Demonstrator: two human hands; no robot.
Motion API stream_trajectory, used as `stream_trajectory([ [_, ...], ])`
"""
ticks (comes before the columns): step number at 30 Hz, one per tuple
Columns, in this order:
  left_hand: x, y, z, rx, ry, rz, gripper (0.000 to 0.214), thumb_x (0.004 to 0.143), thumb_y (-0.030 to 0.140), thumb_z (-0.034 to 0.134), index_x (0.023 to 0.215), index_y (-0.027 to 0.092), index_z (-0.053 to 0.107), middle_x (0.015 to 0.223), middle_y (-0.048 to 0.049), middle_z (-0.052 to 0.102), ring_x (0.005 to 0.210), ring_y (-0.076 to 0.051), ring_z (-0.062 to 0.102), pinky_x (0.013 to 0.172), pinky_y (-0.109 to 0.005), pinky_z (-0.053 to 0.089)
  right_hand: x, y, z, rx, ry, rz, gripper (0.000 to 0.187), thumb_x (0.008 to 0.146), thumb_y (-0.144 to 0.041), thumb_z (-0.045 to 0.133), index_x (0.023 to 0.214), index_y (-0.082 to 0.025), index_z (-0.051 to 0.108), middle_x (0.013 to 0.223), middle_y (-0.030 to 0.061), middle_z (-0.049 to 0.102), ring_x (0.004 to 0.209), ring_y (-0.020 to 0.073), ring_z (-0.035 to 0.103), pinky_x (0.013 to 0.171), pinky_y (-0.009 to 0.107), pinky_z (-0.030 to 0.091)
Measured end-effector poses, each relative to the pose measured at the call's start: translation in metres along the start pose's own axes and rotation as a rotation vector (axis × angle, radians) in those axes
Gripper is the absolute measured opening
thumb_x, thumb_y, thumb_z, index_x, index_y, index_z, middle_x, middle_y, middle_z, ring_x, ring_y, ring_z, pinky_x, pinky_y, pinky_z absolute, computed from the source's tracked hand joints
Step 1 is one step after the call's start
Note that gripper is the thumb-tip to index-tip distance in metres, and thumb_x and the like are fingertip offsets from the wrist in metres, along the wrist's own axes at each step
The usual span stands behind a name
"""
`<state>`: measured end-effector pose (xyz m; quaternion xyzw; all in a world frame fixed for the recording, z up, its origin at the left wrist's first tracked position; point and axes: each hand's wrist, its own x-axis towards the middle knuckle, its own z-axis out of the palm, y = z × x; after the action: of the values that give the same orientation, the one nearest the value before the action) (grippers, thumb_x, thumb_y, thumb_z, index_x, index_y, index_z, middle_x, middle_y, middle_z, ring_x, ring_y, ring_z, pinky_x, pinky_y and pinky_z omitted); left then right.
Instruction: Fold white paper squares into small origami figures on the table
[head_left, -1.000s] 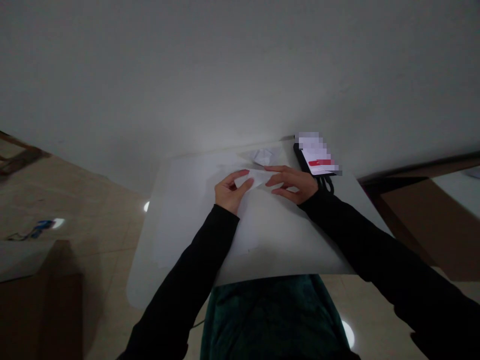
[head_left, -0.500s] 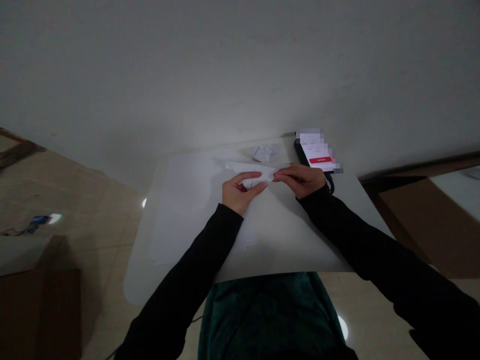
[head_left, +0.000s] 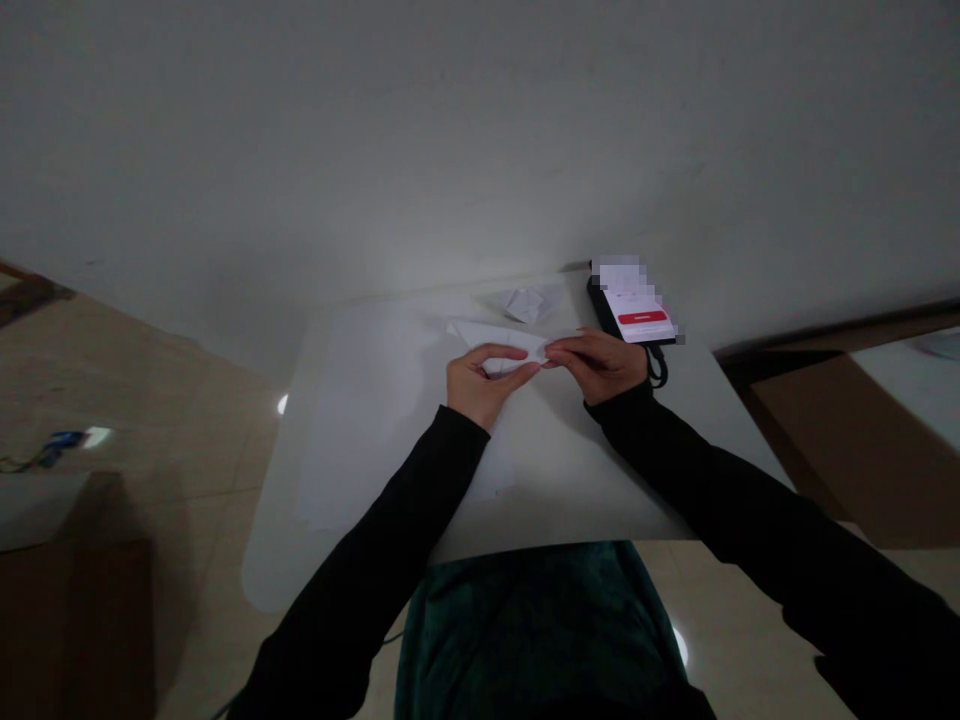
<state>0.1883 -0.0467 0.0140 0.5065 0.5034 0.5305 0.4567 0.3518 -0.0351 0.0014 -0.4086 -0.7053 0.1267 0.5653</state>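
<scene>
A folded sheet of white paper (head_left: 487, 335) is held above the white table (head_left: 600, 490) between my two hands. My left hand (head_left: 484, 385) is closed on its near side, thumb and fingers pinching the folded layers. At the paper's right end, my right hand (head_left: 600, 362) pinches a corner between thumb and fingertips. The two hands' fingertips nearly meet. Just beyond the hands lies a small folded white paper piece (head_left: 523, 304), apart from them.
A phone (head_left: 636, 310) with a lit screen rests on a dark stand at the back right, a black cord loop beside it. White sheets (head_left: 360, 430) lie on the table's left side. A wall (head_left: 450, 150) rises behind. A brown box (head_left: 855, 440) stands right of the table.
My left fingertips have shifted slightly right, closer to my right fingertips. The folded paper stays in both hands, and the view has moved a little.
</scene>
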Motion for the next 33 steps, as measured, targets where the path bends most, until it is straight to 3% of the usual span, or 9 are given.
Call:
stream_trajectory([
  [8, 0.001, -0.001, 0.001, -0.013, -0.013, -0.046, 0.027, 0.057, 0.029, 0.083, 0.077, 0.014, 0.071, 0.068, -0.0023, 0.069, 0.054, -0.009, 0.061, 0.049, -0.02, 0.051, -0.004, -0.006, 0.004, 0.229, -0.019, 0.262, 0.012, 0.081, -0.03, 0.065, 0.079, -0.018, 0.067, 0.076, 0.0021, 0.07, 0.062, 0.0157, 0.07, 0.055, 0.027, 0.058],
  [13, 0.001, -0.003, 0.001, -0.023, -0.016, -0.051, 0.025, 0.058, 0.027, 0.083, 0.076, 0.015, 0.071, 0.072, -0.0028, 0.07, 0.055, -0.009, 0.06, 0.05, -0.019, 0.049, -0.003, -0.01, 0.007, 0.294, 0.013, 0.352, 0.013, 0.079, -0.03, 0.066, 0.08, -0.02, 0.059, 0.068, -0.0016, 0.066, 0.058, 0.0154, 0.069, 0.055, 0.028, 0.06],
  [18, 0.002, -0.006, 0.002, 0.013, -0.046, -0.017, 0.027, 0.06, 0.03, 0.081, 0.081, 0.016, 0.071, 0.077, -0.0035, 0.071, 0.057, -0.01, 0.06, 0.05, -0.021, 0.049, 0.002, -0.014, 0.007, 0.404, 0.022, 0.494, 0.03, 0.075, -0.032, 0.07, 0.083, -0.025, 0.042, 0.058, -0.0072, 0.062, 0.052, 0.0159, 0.067, 0.05, 0.029, 0.06],
  [24, 0.0, -0.003, 0.003, 0.015, 0.023, 0.043, 0.029, 0.058, 0.031, 0.082, 0.079, 0.015, 0.07, 0.082, -0.0051, 0.071, 0.068, -0.014, 0.065, 0.063, -0.028, 0.055, 0.003, -0.022, 0.007, 0.43, -0.004, 0.592, 0.05, 0.069, -0.029, 0.075, 0.103, -0.027, 0.039, 0.051, -0.0106, 0.059, 0.048, 0.0187, 0.067, 0.047, 0.03, 0.06],
  [27, 0.001, -0.004, 0.001, 0.025, 0.032, 0.066, 0.027, 0.059, 0.03, 0.081, 0.079, 0.015, 0.07, 0.082, -0.0053, 0.071, 0.071, -0.016, 0.066, 0.07, -0.032, 0.056, 0.002, -0.021, 0.009, 0.418, -0.088, 0.603, 0.043, 0.07, -0.034, 0.074, 0.101, -0.024, 0.046, 0.053, -0.007, 0.061, 0.049, 0.0193, 0.067, 0.046, 0.029, 0.059],
  [31, 0.003, -0.005, -0.002, 0.115, -0.039, 0.13, 0.025, 0.066, 0.031, 0.077, 0.085, 0.016, 0.07, 0.087, -0.0057, 0.071, 0.085, -0.019, 0.066, 0.087, -0.039, 0.053, 0.003, -0.016, 0.007, 0.487, -0.128, 0.647, 0.036, 0.072, -0.039, 0.072, 0.092, -0.022, 0.047, 0.053, -0.0051, 0.063, 0.043, 0.0167, 0.063, 0.039, 0.027, 0.053],
  [33, 0.004, -0.003, -0.004, 0.101, -0.13, 0.169, 0.037, 0.066, 0.032, 0.078, 0.098, 0.017, 0.067, 0.099, -0.0072, 0.07, 0.094, -0.02, 0.065, 0.09, -0.04, 0.052, 0.007, -0.012, 0.002, 0.55, -0.111, 0.706, 0.042, 0.068, -0.039, 0.075, 0.093, -0.022, 0.046, 0.054, -0.0051, 0.064, 0.04, 0.0154, 0.061, 0.037, 0.026, 0.051],
])
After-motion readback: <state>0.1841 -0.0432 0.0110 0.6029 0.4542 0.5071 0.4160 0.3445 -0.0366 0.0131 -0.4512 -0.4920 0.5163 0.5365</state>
